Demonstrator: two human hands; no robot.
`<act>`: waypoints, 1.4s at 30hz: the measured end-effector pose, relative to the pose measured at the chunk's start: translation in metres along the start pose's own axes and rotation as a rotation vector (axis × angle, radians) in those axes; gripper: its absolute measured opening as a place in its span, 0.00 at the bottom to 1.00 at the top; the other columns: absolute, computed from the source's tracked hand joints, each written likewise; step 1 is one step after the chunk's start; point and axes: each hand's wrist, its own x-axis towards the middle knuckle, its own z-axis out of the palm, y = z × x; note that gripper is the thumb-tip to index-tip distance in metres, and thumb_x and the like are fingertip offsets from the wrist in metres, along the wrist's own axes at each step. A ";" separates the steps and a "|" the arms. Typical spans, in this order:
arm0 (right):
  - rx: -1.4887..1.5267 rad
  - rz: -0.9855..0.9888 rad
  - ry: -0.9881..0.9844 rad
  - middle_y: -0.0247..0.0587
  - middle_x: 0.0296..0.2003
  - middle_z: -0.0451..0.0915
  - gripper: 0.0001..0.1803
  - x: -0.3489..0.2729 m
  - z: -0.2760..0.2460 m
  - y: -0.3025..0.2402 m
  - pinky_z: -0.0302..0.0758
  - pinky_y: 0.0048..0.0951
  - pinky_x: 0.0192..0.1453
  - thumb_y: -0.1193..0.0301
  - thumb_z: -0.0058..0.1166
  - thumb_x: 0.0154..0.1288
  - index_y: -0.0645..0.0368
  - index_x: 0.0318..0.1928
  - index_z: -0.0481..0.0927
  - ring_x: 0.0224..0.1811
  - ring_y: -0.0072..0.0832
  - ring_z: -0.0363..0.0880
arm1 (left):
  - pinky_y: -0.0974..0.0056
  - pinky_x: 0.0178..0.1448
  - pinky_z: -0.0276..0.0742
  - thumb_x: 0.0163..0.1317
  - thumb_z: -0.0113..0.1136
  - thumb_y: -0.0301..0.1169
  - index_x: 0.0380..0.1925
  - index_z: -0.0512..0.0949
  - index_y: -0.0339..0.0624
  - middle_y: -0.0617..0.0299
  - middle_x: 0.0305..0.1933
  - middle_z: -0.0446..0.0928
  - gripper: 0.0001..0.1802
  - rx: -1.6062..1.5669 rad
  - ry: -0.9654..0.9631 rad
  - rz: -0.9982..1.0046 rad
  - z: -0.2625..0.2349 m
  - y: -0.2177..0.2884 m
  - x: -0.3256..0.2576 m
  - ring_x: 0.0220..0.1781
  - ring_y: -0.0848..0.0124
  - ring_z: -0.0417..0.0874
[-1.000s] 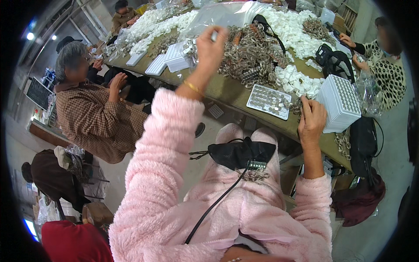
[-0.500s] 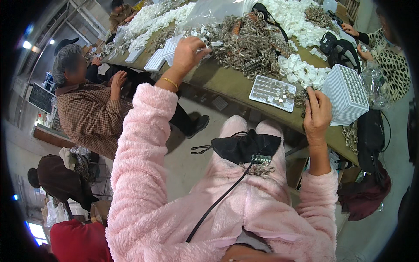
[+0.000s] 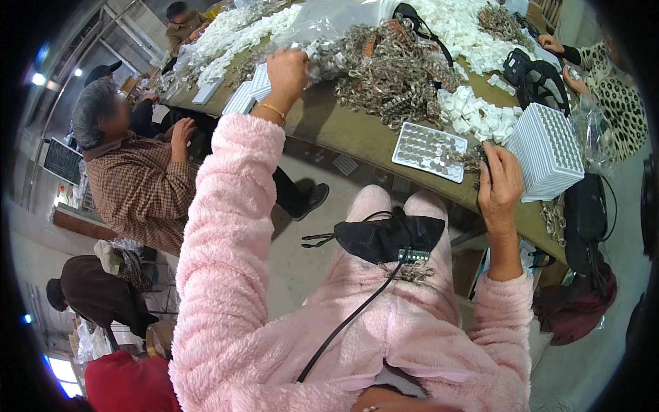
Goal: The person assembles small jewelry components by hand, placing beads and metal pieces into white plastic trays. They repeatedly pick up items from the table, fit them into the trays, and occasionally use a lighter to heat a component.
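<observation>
- The left hand [image 3: 287,69] reaches far out over the surface [image 3: 350,134], its grip curled on the edge of the heap of metal parts [image 3: 384,65]; whether it clasps any piece cannot be told.
- One gold bangle [image 3: 272,110] sits on that wrist, at the cuff of the pink sleeve [image 3: 226,226].
- The right hand [image 3: 500,185] rests at the near edge of the surface, its grip closed on something small and dark between the tray [image 3: 429,151] and the stack of white trays [image 3: 549,151]; what it is cannot be made out.
- One flat white tray lies near the edge, its pockets partly filled with round metal pieces.
- One stack of white trays stands just right of the right hand, tilted.
- Loose white blocks [image 3: 477,117] lie in a pile between the tray and the heap; a larger white pile [image 3: 467,27] lies farther back.
- One black pouch [image 3: 388,237] with a cable rests on the person's lap.
- Four other people show: one in a checked jacket [image 3: 141,192] seated at left, one at the far end [image 3: 182,20], one in a spotted sleeve [image 3: 614,96] at right, one in dark brown [image 3: 93,292] low at left.
</observation>
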 end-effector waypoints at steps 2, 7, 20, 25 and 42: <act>-0.012 0.002 -0.002 0.47 0.43 0.79 0.22 0.001 0.000 0.000 0.74 0.40 0.47 0.82 0.60 0.55 0.63 0.53 0.80 0.43 0.44 0.79 | 0.52 0.45 0.77 0.52 0.68 0.38 0.27 0.87 0.49 0.58 0.33 0.84 0.07 -0.008 0.037 -0.046 -0.004 -0.003 0.020 0.40 0.56 0.83; 0.005 0.018 0.003 0.47 0.43 0.79 0.22 0.000 0.000 -0.001 0.75 0.40 0.47 0.82 0.60 0.55 0.63 0.53 0.80 0.43 0.44 0.79 | 0.52 0.44 0.80 0.55 0.69 0.41 0.30 0.87 0.46 0.52 0.31 0.85 0.11 -0.115 0.089 -0.199 -0.013 -0.011 0.053 0.39 0.53 0.85; 0.037 0.023 0.000 0.48 0.41 0.79 0.21 0.001 0.002 0.001 0.75 0.40 0.45 0.82 0.60 0.56 0.63 0.52 0.80 0.42 0.45 0.79 | 0.48 0.51 0.77 0.59 0.66 0.45 0.36 0.88 0.50 0.55 0.37 0.86 0.13 -0.155 -0.155 -0.304 -0.019 -0.033 0.073 0.45 0.54 0.86; 0.029 0.028 -0.005 0.48 0.41 0.79 0.21 0.001 -0.001 -0.001 0.76 0.40 0.45 0.82 0.59 0.56 0.63 0.52 0.80 0.41 0.45 0.79 | 0.44 0.57 0.70 0.62 0.63 0.47 0.41 0.87 0.54 0.60 0.39 0.86 0.15 -0.147 -0.350 -0.143 -0.027 -0.032 0.072 0.47 0.57 0.86; 0.098 0.075 -0.023 0.48 0.42 0.79 0.22 0.001 -0.001 -0.001 0.76 0.41 0.47 0.83 0.61 0.54 0.63 0.52 0.80 0.43 0.45 0.79 | 0.54 0.56 0.79 0.65 0.55 0.26 0.55 0.80 0.54 0.61 0.64 0.76 0.19 -0.172 -0.063 0.295 0.005 0.049 0.096 0.55 0.55 0.81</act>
